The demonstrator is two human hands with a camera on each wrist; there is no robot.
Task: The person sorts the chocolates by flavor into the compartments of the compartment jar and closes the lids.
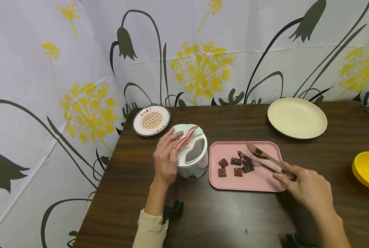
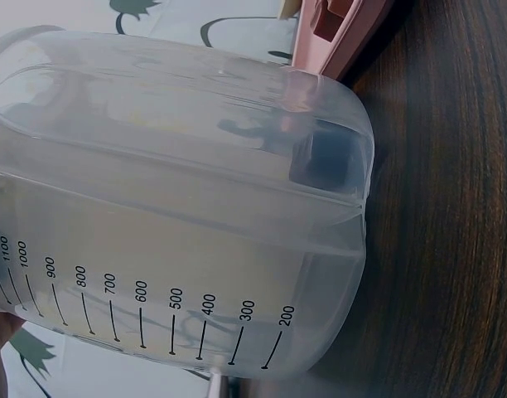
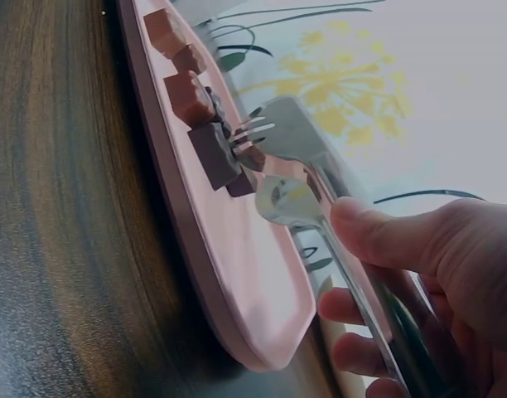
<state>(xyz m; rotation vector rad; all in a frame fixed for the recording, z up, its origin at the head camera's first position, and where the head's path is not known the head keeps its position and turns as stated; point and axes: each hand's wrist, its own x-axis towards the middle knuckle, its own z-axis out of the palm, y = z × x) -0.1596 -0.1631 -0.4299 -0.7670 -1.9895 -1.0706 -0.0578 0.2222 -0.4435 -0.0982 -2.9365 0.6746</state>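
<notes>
My left hand is at the top of a clear storage container, its thumb and fingers around the pink handle on the white and mint lid. Black measuring marks run down the container's wall, and a dark square shape shows near its bottom. My right hand holds metal serving tongs, whose ends are apart. Their pronged tip is at the dark chocolates on the pink tray; whether it grips one, I cannot tell. Other brown chocolates lie further left on the tray.
A patterned plate lies at the table's back left. At the back right is a cream plate, with a yellow bowl at the right edge. The dark wooden table backs onto a flowered cloth.
</notes>
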